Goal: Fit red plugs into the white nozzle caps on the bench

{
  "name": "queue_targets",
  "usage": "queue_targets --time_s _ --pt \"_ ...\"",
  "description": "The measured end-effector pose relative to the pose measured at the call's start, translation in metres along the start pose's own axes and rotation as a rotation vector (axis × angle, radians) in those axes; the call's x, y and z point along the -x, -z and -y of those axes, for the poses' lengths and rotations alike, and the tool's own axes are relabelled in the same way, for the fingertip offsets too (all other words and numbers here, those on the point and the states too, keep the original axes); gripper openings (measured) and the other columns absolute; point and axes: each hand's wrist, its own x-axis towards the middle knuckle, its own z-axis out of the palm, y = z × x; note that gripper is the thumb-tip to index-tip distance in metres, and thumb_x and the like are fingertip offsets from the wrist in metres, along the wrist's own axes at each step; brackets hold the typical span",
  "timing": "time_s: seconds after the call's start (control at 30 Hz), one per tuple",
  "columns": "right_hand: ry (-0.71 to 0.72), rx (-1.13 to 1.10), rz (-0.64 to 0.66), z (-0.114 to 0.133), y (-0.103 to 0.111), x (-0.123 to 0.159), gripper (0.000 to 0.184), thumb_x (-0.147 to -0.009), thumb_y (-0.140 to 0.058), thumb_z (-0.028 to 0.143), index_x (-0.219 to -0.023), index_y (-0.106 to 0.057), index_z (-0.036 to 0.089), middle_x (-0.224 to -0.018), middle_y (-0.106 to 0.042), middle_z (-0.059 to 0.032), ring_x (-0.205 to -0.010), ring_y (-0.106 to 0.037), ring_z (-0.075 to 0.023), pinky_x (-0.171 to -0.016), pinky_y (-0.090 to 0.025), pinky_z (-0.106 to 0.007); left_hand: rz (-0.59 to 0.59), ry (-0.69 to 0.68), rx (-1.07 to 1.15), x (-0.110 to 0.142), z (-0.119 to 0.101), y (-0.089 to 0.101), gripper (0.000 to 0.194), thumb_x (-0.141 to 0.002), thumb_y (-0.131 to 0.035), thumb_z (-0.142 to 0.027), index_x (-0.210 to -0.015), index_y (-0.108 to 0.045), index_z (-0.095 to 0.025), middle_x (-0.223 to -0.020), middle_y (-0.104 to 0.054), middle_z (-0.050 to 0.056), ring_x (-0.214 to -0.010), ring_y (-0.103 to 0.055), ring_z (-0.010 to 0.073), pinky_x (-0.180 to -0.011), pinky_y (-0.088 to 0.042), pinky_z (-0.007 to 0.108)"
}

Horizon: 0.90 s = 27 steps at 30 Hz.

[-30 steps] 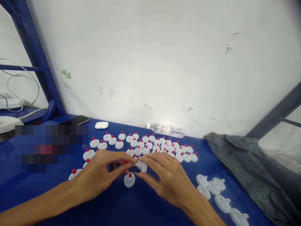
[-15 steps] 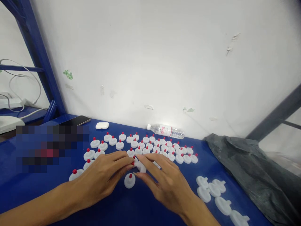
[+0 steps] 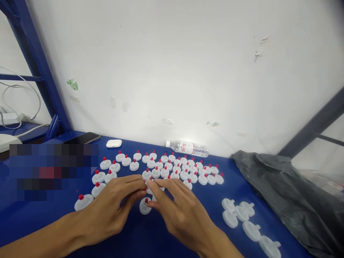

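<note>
Blue table: a wide, smooth top (image 3: pixel 150 238) under everything I handle; light plastic should skid on it at a nudge.
Grey sheet: crumpled, dark and soft-looking (image 3: pixel 282 197), well off to my right.
Right hand: thumb and fingers (image 3: pixel 181 213) curl around a white piece; much of my hold is hidden behind my own knuckles.
Left hand: thumb and forefinger (image 3: pixel 118 202) meet in a pinch, on what looks like a small red tip.
Bare white lids: a loose group (image 3: pixel 252 230) at my right, stubs showing; I judge them light, stiff and hard to break, best lifted by the rim.
Red-tipped lids: rows of them (image 3: pixel 98 177) beyond my hands, tips up, and one near lid (image 3: pixel 145 207) just by my right thumb, easy to knock.
White piece: between my hands, above the table (image 3: pixel 154 197); probably slick moulded plastic, so I favour its broad sides over its edge.
Red tip: a speck of colour at my left fingertips (image 3: pixel 146 189); tiny, likely firm, apt to roll, so I squeeze its sides squarely.
</note>
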Motion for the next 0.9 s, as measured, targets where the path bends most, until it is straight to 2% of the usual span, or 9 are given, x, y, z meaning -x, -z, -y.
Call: queue_targets --time_s 0.13,0.27,0.33,0.4,0.47,0.57,0.7,0.8,0.9 --pt "0.020 0.031 0.040 -0.002 0.003 -0.003 0.031 -0.113 -0.051 0.027 -0.134 -0.066 0.009 -0.115 -0.076 -0.0129 -0.100 -0.074 -0.0245 -0.086 -0.065 -0.037 0.062 0.036 0.024 -0.003 0.000 0.001 0.029 -0.109 -0.041 -0.027 -0.091 -0.063 -0.032 -0.078 -0.070 -0.002 -0.064 -0.067 0.0195 -0.059 -0.056 0.033" --pt "-0.022 0.050 0.053 -0.018 0.015 -0.004 0.028 -0.112 -0.050 0.019 -0.135 -0.064 0.013 -0.121 -0.074 -0.0126 -0.106 -0.073 -0.0249 -0.091 -0.064 -0.040 0.080 0.008 -0.128 -0.008 0.008 0.003 0.027 -0.110 -0.042 -0.026 -0.114 -0.068 -0.030 -0.097 -0.073 0.001 -0.081 -0.070 0.0208 -0.070 -0.057 0.034" --pt "-0.103 0.079 0.017 -0.034 0.025 -0.003 0.025 -0.110 -0.053 0.020 -0.131 -0.066 0.018 -0.121 -0.074 -0.0107 -0.107 -0.073 -0.0231 -0.092 -0.063 -0.037 0.071 0.016 -0.235 -0.008 0.017 0.005 0.033 -0.110 -0.038 -0.024 -0.118 -0.069 -0.030 -0.103 -0.073 0.003 -0.089 -0.070 0.0228 -0.075 -0.056 0.037" --pt "-0.228 0.130 -0.024 -0.055 0.037 0.000 0.021 -0.108 -0.055 0.023 -0.124 -0.069 0.021 -0.120 -0.074 -0.0087 -0.107 -0.073 -0.0213 -0.091 -0.061 -0.033 0.102 0.061 -0.318 -0.007 0.027 0.006 0.034 -0.110 -0.037 -0.025 -0.113 -0.071 -0.028 -0.105 -0.072 0.005 -0.093 -0.069 0.0252 -0.079 -0.056 0.041" --pt "-0.368 0.197 -0.065 -0.079 0.050 0.006 0.019 -0.106 -0.055 0.027 -0.117 -0.069 0.020 -0.116 -0.074 -0.0086 -0.104 -0.073 -0.0225 -0.093 -0.059 -0.035 0.147 0.111 -0.374 -0.004 0.035 0.006 0.030 -0.107 -0.042 -0.030 -0.109 -0.072 -0.027 -0.107 -0.072 0.006 -0.097 -0.069 0.0283 -0.083 -0.056 0.045" --pt "-0.595 0.315 -0.083 -0.114 0.069 0.022 0.020 -0.101 -0.055 0.036 -0.105 -0.069 0.022 -0.101 -0.075 -0.0061 -0.091 -0.073 -0.0252 -0.084 -0.056 -0.038 0.178 0.152 -0.410 0.000 0.042 0.003 0.027 -0.104 -0.046 -0.035 -0.109 -0.071 -0.029 -0.109 -0.072 0.007 -0.102 -0.069 0.0314 -0.087 -0.056 0.049" --pt "-0.869 0.435 0.078 -0.147 0.085 0.047 0.020 -0.100 -0.057 0.038 -0.099 -0.071 0.023 -0.094 -0.077 -0.0068 -0.086 -0.071 -0.0272 -0.076 -0.050 -0.037 0.191 0.182 -0.414 0.005 0.043 0.000 0.027 -0.101 -0.045 -0.036 -0.111 -0.070 -0.029 -0.109 -0.073 0.007 -0.102 -0.070 0.0322 -0.088 -0.056 0.049" --pt "-1.003 0.495 0.232 -0.163 0.092 0.063 0.017 -0.102 -0.062 0.033 -0.101 -0.072 0.020 -0.102 -0.075 -0.0090 -0.093 -0.069 -0.0245 -0.083 -0.052 -0.038 0.215 0.217 -0.401 0.005 0.041 -0.001 0.027 -0.102 -0.047 -0.041 -0.112 -0.070 -0.030 -0.113 -0.073 0.006 -0.103 -0.070 0.0323 -0.088 -0.056 0.048" --pt "-1.122 0.520 0.375 -0.173 0.094 0.074 0.020 -0.104 -0.068 0.038 -0.103 -0.071 0.019 -0.104 -0.072 -0.0049 -0.095 -0.068 -0.0212 -0.089 -0.056 -0.040 0.227 0.256 -0.393 0.004 0.041 -0.001 0.028 -0.102 -0.049 -0.047 -0.113 -0.070 -0.031 -0.111 -0.073 0.005 -0.100 -0.071 0.0321 -0.085 -0.054 0.047"
